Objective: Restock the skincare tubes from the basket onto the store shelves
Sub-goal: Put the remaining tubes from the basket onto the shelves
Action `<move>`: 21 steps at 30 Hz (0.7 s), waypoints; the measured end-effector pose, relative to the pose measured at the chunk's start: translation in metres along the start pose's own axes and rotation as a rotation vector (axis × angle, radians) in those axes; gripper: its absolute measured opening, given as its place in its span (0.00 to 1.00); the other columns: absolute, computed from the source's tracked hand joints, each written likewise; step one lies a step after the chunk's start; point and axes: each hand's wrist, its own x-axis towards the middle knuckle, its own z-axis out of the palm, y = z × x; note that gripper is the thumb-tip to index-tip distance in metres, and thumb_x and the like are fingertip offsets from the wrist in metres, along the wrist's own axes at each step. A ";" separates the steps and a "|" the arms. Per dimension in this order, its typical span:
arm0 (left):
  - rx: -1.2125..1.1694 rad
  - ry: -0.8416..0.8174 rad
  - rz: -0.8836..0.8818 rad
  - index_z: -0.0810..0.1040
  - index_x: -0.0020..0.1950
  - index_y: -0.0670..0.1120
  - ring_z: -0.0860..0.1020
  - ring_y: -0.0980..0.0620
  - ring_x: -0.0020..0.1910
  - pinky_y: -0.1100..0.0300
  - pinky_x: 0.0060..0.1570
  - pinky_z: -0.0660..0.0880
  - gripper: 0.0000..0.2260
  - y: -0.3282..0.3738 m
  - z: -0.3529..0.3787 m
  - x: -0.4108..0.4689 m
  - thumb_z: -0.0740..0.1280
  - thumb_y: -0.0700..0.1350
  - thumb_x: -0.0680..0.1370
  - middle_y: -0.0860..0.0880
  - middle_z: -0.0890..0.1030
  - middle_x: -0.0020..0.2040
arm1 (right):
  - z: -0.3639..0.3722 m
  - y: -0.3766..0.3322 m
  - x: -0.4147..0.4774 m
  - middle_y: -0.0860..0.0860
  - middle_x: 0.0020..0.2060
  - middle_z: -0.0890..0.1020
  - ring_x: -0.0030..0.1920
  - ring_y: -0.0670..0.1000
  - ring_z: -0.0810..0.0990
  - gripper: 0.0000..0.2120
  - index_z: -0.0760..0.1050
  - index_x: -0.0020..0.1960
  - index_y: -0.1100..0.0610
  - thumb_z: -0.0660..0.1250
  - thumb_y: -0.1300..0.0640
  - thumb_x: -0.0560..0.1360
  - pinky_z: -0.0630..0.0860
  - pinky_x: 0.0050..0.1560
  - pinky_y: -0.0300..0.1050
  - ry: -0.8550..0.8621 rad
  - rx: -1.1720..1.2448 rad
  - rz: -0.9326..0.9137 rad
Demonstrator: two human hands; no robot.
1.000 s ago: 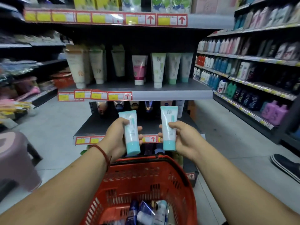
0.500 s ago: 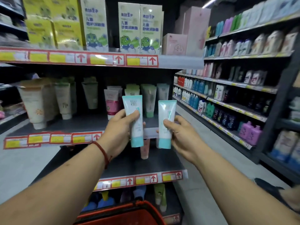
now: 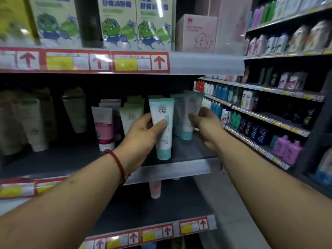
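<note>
My left hand grips a white tube with a teal cap, cap down, just above the front of the middle shelf. My right hand holds a second teal-capped tube further back on the same shelf, beside other pale green tubes. The picture around that second tube is blurred, so whether its cap touches the shelf is unclear. The basket is out of view.
More tubes stand on the middle shelf: pink and white, pale green, beige at left. Boxes fill the shelf above. A pink tube stands on the shelf below. Bottle shelves line the aisle at right.
Both hands have carried their tubes up and forward from above the basket to the middle shelf. The view has risen and the red basket has dropped out of sight.
</note>
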 end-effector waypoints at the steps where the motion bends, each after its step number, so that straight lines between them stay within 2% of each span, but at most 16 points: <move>1: 0.005 -0.009 -0.002 0.79 0.58 0.52 0.83 0.51 0.58 0.47 0.62 0.78 0.08 -0.003 0.000 0.005 0.65 0.41 0.82 0.50 0.84 0.58 | 0.003 0.006 0.011 0.55 0.54 0.84 0.54 0.59 0.84 0.12 0.74 0.62 0.57 0.67 0.62 0.79 0.81 0.56 0.63 -0.005 -0.002 0.006; 7: 0.000 -0.027 -0.002 0.79 0.62 0.48 0.83 0.51 0.58 0.48 0.63 0.78 0.10 -0.016 0.004 0.019 0.66 0.40 0.82 0.50 0.85 0.58 | 0.012 0.037 0.037 0.55 0.52 0.84 0.53 0.57 0.83 0.08 0.74 0.58 0.54 0.66 0.61 0.80 0.81 0.56 0.61 -0.099 -0.073 0.021; 11: 0.012 -0.037 0.005 0.78 0.65 0.45 0.83 0.52 0.58 0.53 0.60 0.79 0.12 -0.019 0.019 0.022 0.66 0.39 0.82 0.49 0.85 0.58 | 0.005 0.038 0.039 0.53 0.54 0.83 0.53 0.53 0.82 0.11 0.74 0.63 0.54 0.63 0.62 0.82 0.79 0.47 0.47 -0.174 -0.067 0.043; 14: 0.009 -0.025 0.000 0.79 0.60 0.49 0.83 0.51 0.57 0.51 0.60 0.79 0.09 -0.018 0.035 0.027 0.65 0.39 0.82 0.49 0.84 0.58 | -0.006 0.035 0.037 0.53 0.52 0.83 0.47 0.52 0.81 0.11 0.75 0.62 0.54 0.59 0.62 0.82 0.76 0.39 0.39 -0.028 -0.046 0.050; 16: 0.011 -0.022 0.000 0.78 0.59 0.49 0.82 0.49 0.59 0.49 0.62 0.78 0.09 -0.018 0.047 0.032 0.65 0.38 0.82 0.48 0.84 0.59 | -0.018 0.035 0.035 0.54 0.54 0.83 0.48 0.55 0.79 0.11 0.76 0.56 0.50 0.58 0.60 0.80 0.75 0.45 0.45 0.103 -0.064 0.041; 18: 0.027 -0.017 -0.006 0.77 0.61 0.47 0.82 0.49 0.59 0.49 0.63 0.78 0.09 -0.018 0.059 0.039 0.66 0.38 0.81 0.47 0.83 0.60 | -0.031 0.034 0.028 0.56 0.54 0.82 0.47 0.56 0.78 0.11 0.75 0.50 0.48 0.57 0.60 0.79 0.75 0.49 0.52 0.153 -0.079 0.038; 21: 0.066 -0.040 -0.030 0.76 0.62 0.46 0.81 0.48 0.60 0.49 0.64 0.77 0.11 -0.020 0.071 0.050 0.66 0.38 0.81 0.46 0.82 0.62 | -0.042 0.038 0.016 0.56 0.45 0.81 0.40 0.54 0.76 0.12 0.75 0.52 0.56 0.54 0.64 0.80 0.72 0.40 0.49 0.141 -0.085 0.017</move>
